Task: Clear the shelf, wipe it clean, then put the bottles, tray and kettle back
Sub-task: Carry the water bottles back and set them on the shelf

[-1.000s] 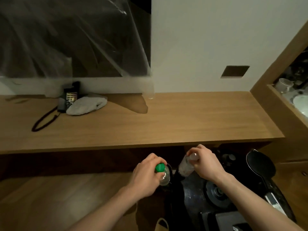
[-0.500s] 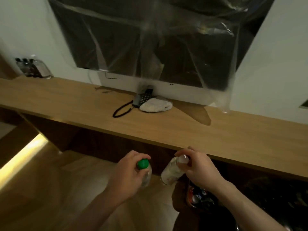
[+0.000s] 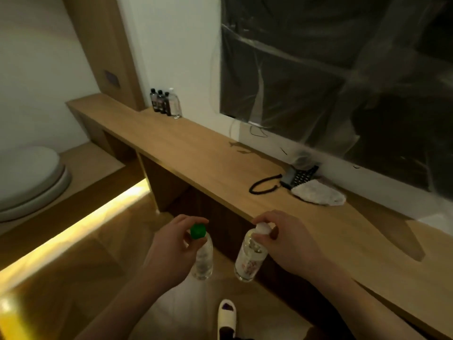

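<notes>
The person stands at the front edge of the long wooden desk (image 3: 196, 153), a bottle hanging from each hand. The left hand (image 3: 169, 246) pinches the green-capped bottle (image 3: 203, 258) at its neck; the right hand (image 3: 289, 244) curls round the top of the white-capped bottle (image 3: 248, 261). Both bottles hang roughly upright, bases down, just short of the desk's front edge and lower than its top.

The desk runs away to the left, and at its far left end, against the wall, a cluster of bottles (image 3: 165, 103) already stands. If these two are meant to join them, that spot lies well apart, forward and to the left, so the left hand is the nearer. A phone (image 3: 297, 177) and a white cloth (image 3: 318, 196) lie by the back edge, ahead of the right hand.
</notes>
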